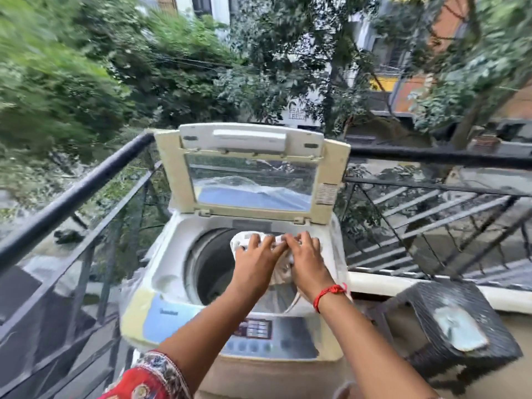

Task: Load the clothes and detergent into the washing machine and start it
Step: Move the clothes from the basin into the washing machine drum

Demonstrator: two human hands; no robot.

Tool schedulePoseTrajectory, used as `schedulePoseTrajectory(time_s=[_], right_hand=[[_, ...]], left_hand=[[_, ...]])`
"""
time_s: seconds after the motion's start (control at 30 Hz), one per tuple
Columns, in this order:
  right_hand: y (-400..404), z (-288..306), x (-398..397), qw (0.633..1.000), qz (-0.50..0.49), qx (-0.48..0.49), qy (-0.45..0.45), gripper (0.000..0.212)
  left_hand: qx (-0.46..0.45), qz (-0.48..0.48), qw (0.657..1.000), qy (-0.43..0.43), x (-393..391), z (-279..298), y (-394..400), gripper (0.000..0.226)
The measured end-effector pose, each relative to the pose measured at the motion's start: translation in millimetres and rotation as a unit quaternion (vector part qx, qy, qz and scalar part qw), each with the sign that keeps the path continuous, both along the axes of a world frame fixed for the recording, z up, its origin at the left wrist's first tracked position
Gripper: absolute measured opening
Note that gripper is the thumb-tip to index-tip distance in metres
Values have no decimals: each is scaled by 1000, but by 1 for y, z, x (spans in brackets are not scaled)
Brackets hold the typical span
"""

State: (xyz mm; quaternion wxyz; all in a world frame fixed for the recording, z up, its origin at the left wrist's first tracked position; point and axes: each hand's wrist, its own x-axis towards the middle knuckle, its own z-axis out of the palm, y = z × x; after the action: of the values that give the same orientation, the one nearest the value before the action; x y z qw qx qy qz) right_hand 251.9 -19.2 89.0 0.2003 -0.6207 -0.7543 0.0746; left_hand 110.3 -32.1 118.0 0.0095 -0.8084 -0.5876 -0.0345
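Observation:
A white top-load washing machine [161,279] stands on a balcony with its lid [172,174] raised upright. Its dark drum opening [207,266] shows at centre. A white bundled cloth [280,272] hangs over the drum's right half. My left hand [257,254] and my right hand [305,254] both grip the top of that cloth, side by side. A red thread circles my right wrist. The control panel [259,332] with buttons sits at the machine's near edge, between my forearms. No detergent is visible.
A black metal railing [72,194] runs along the left and behind the machine. A dark wicker basket [449,323] with a pale object on it stands at the right. Trees and buildings lie beyond.

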Motion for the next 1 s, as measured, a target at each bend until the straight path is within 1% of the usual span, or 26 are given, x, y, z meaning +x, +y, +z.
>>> schedulePoseTrajectory(time_s=[0.03, 0.13, 0.23, 0.33, 0.4, 0.5, 0.57, 0.67, 0.8, 0.9, 0.97, 1.0], right_hand=[[10, 1, -12, 1000, 4, -7, 0, 58], [43, -1, -50, 1000, -1, -3, 1, 61], [71, -10, -81, 1000, -6, -15, -10, 59], [90, -20, -101, 1000, -11, -29, -3, 58], [99, -27, -108, 999, -14, -44, -2, 56], [112, -37, -113, 998, -4, -69, -10, 53], [119, -42, -112, 996, 15, -87, -24, 56], [131, -52, -107, 991, 44, -122, -46, 58], [141, -70, -103, 986, 64, -151, -43, 56], [148, -83, -101, 982, 75, -171, -30, 55], [150, -92, -99, 977, 85, -196, -22, 59], [151, -96, -97, 973, 91, -212, -20, 62]], left_hand=[[-8, 1, 1000, -3, -11, 0, 9, 71], [-7, 0, 1000, -11, -49, -5, 43, 63], [-4, -1, 1000, -18, -81, -16, 71, 63], [-19, -8, 999, -26, -101, -27, 93, 64], [-26, -9, 999, -20, -109, -34, 103, 61], [-57, -7, 998, -14, -114, -50, 117, 63], [-72, -2, 997, -12, -115, -59, 125, 68], [-104, 24, 994, -18, -111, -74, 132, 69], [-144, 35, 989, -1, -107, -95, 135, 82], [-156, 45, 987, 4, -105, -105, 141, 77], [-166, 53, 985, -1, -104, -112, 143, 69], [-172, 54, 984, -4, -104, -115, 143, 69]])
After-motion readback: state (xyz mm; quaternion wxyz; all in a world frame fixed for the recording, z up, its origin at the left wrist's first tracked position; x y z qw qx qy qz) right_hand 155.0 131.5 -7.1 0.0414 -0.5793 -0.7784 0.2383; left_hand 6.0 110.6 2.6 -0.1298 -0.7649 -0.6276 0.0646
